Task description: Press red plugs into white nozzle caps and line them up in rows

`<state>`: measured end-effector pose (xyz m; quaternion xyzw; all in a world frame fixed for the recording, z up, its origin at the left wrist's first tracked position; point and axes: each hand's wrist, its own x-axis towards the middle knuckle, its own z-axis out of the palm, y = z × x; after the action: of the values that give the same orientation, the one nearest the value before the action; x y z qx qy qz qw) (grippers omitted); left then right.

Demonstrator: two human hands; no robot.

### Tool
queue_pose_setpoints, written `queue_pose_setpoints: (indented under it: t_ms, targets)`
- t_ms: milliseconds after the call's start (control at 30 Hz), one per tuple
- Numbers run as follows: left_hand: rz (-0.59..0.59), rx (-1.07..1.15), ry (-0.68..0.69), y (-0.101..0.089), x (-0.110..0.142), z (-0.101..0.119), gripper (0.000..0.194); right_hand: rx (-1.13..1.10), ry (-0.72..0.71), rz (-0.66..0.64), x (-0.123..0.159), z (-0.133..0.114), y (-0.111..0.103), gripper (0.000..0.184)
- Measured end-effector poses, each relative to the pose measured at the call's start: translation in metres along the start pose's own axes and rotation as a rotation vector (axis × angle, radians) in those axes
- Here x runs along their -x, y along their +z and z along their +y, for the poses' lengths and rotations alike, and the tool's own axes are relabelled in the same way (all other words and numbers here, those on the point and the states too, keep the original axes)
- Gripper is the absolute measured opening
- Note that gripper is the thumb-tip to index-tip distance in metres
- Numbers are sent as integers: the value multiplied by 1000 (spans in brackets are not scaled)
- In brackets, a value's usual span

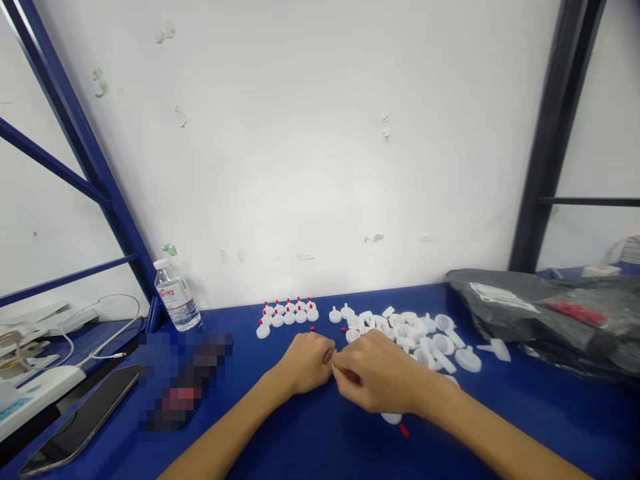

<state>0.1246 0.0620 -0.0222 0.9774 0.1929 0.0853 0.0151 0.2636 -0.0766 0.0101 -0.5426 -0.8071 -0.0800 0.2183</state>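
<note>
My left hand (306, 363) and my right hand (380, 373) meet over the blue table, knuckles up and fingertips pinched together. Whatever lies between the fingers is hidden. Behind my left hand, several white nozzle caps with red tips (277, 320) stand upright in rows. A heap of loose white nozzle caps (469, 360) spreads behind and to the right of my right hand, many of them on their sides. One small red tip (313, 329) lies just beyond my left hand, and another red tip (405, 431) is on the near side of my right forearm.
A clear water bottle (177, 297) stands at the back left. Left of my arm are a pixelated dark patch (193, 383), a phone (83, 423) and a white power strip (43, 400) with cables. A grey plastic bag (493, 300) occupies the right, against the rack post (545, 133).
</note>
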Motion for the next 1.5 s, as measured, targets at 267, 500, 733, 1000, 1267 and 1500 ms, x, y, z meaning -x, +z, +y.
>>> queue_pose_setpoints:
  t_ms: [267, 500, 733, 1000, 1267, 1500]
  targets:
    - [-11, -23, -1, -1, 1, 1, 17, 19, -8, -2, 0, -2, 1, 24]
    - [-11, -34, 2, -2, 2, 3, 18, 13, 0, 2, -1, 0, 1, 24]
    - [-4, -41, 7, -2, 2, 2, 17, 3, 0, -4, 0, 0, 1, 25]
    - [52, -69, -72, -9, 2, 4, 25, 59, 37, 187, -2, 6, -5, 27]
    - [205, -99, -330, -22, -1, -18, 33, 136, 325, 413, -4, 28, -30, 27]
    - [163, -62, -335, -7, -1, -27, 28, 125, 220, 111, -1, 29, -15, 14]
